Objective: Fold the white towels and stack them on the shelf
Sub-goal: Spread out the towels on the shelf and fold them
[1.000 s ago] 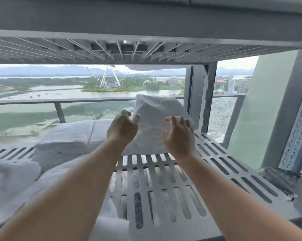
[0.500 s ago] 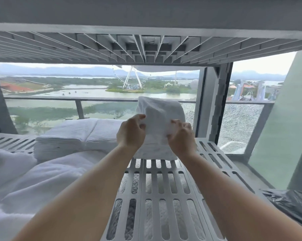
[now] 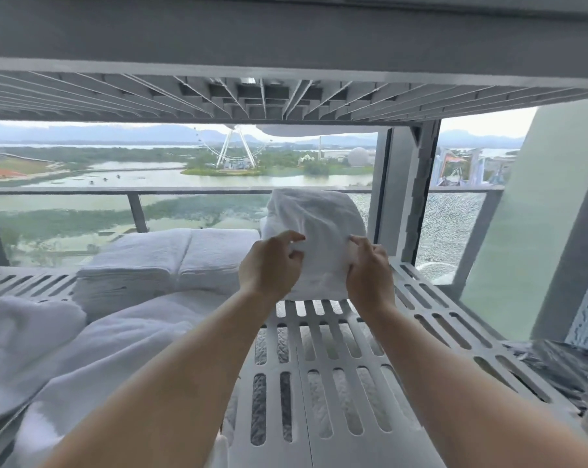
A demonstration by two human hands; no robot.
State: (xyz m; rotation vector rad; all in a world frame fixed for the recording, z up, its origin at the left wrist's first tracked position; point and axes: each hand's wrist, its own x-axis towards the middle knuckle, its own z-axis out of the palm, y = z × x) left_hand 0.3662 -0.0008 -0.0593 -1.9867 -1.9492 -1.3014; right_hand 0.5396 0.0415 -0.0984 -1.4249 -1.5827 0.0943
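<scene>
A white towel [image 3: 314,224] stands bunched upright at the back of the grey slotted shelf [image 3: 346,373]. My left hand [image 3: 269,265] pinches its front cloth from the left, and my right hand [image 3: 368,268] pinches it from the right. The lower edge of the towel touches the shelf. To its left lie two stacks of folded white towels [image 3: 157,265] side by side. Loose white towels [image 3: 83,352] are heaped over the shelf's left front.
The shelf above [image 3: 286,92] hangs low overhead. A grey upright post [image 3: 404,194] stands just right of the held towel. Behind is a glass railing [image 3: 184,190]. Crumpled dark plastic [image 3: 556,359] lies at the right edge.
Both hands have closed from spread fingers to pinching the towel's front. The towel has been gathered narrower, and the view has shifted left and forward.
</scene>
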